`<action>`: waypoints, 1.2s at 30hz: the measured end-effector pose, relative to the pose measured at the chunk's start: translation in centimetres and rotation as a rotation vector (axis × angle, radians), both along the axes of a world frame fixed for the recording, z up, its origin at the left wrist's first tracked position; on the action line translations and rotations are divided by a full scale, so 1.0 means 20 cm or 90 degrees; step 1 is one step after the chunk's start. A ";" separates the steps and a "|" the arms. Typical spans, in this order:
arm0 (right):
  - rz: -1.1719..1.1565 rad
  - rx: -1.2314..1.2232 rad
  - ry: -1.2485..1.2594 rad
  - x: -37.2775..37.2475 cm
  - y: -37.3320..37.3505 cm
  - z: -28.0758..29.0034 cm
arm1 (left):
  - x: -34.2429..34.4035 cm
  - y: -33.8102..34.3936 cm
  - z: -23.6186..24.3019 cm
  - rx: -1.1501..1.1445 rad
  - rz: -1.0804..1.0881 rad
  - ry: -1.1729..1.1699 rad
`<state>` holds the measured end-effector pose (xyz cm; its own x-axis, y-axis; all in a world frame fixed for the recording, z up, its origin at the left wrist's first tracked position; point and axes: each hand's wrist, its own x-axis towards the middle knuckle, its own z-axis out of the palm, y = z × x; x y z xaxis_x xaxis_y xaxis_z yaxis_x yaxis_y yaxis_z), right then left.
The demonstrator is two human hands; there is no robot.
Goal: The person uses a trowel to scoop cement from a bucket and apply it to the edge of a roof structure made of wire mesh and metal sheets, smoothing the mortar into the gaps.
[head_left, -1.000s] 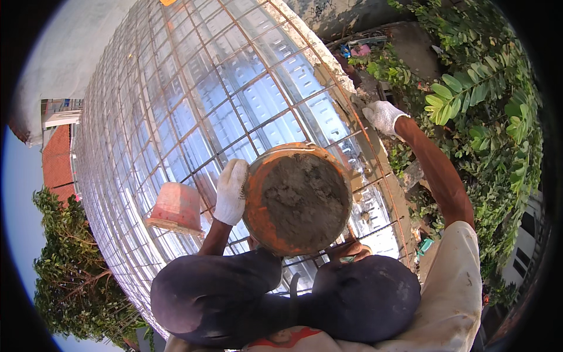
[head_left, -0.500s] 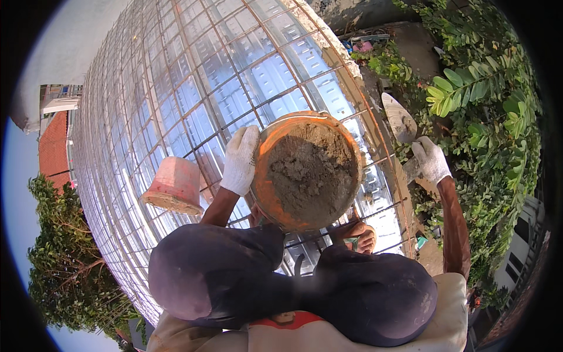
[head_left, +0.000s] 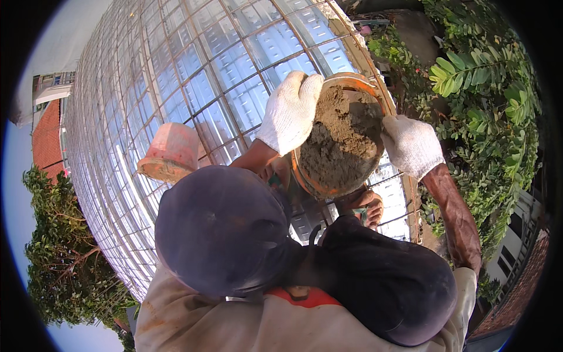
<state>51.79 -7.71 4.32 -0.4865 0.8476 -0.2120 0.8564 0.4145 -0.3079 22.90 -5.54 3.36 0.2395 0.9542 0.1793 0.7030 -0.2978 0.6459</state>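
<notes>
- Take mortar (head_left: pixel 331 146), rough & lumpy, from inside orange bucket (head_left: pixel 305 183) in small firm bites, prob best off the near wall first
- Keep bucket level enough to avoid slop over the rim
- Gloved L hand (head_left: pixel 291 111) on bucket's left rim, fingers pressed together & hooked over edge; hold firm there, brace vs each push
- Gloved R hand (head_left: pixel 413 145) at bucket's right rim, fingers curled in a fist, prob round trowel handle; can't tell for sure, grip hidden; keep knuckles clear of rim
- Mind sandalled foot (head_left: pixel 372 210), just on bucket's near side; drop no lumps there
- Watch for wobble on mesh-topped decking (head_left: pixel 237 64), under & around bucket
- Keep L elbow off pink bucket (head_left: pixel 173 146), left of orange bucket
- Fling nothing toward foliage (head_left: pixel 469 82), right of bucket
</notes>
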 end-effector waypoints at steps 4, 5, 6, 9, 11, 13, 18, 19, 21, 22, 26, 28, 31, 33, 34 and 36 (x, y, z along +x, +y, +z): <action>0.089 0.005 -0.057 -0.23 -0.05 -0.06 | -0.03 -0.01 0.03 -0.111 0.058 -0.054; 0.092 0.035 -0.048 -0.27 -0.11 -0.04 | -0.06 0.00 0.03 -0.131 0.080 -0.070; 0.120 0.078 0.002 -0.38 -0.16 0.00 | -0.15 -0.03 0.13 -0.139 0.135 -0.050; 0.063 0.039 -0.189 -0.30 -0.41 0.12 | 0.03 0.02 0.11 -0.330 0.168 -0.158; 0.078 0.047 -0.150 -0.29 -0.48 0.15 | -0.01 -0.01 0.14 -0.305 0.205 -0.153; 0.104 0.120 -0.056 -0.23 -0.52 0.14 | -0.10 -0.07 0.03 -0.145 0.145 -0.100; -0.218 -0.112 0.160 -0.08 -0.54 0.17 | -0.11 -0.11 0.04 -0.170 0.121 -0.098; -0.258 -0.166 0.129 -0.07 -0.53 0.17 | -0.11 -0.12 0.03 -0.146 0.102 -0.072; -0.262 -0.347 0.214 -0.14 -0.50 0.13 | -0.12 -0.14 0.02 -0.089 0.087 -0.032; -0.226 -0.381 0.241 -0.21 -0.49 0.09 | -0.13 -0.16 0.03 -0.056 0.091 -0.018; -0.200 -0.396 0.239 -0.30 -0.53 -0.02 | 0.00 -0.11 0.02 -0.045 0.030 -0.048; -0.200 -0.419 0.263 -0.32 -0.52 0.02 | -0.05 -0.10 -0.01 0.099 -0.016 0.036; -0.135 -0.375 0.282 -0.27 -0.56 0.05 | -0.10 -0.10 0.00 0.074 -0.016 0.062; -0.113 -0.348 0.302 -0.22 -0.55 0.06 | -0.11 -0.10 0.04 0.070 -0.028 0.068; -0.111 -0.354 0.302 -0.21 -0.54 0.09 | -0.13 -0.10 0.02 0.082 -0.023 0.079; -0.121 -0.371 0.325 -0.17 -0.51 0.13 | -0.17 -0.06 -0.05 0.112 -0.021 0.098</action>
<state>48.40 -17.82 6.90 -0.5013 0.7473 -0.4362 0.5912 -0.0723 -0.8032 19.46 -6.77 2.40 0.3073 0.9029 0.3005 0.7775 -0.4203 0.4678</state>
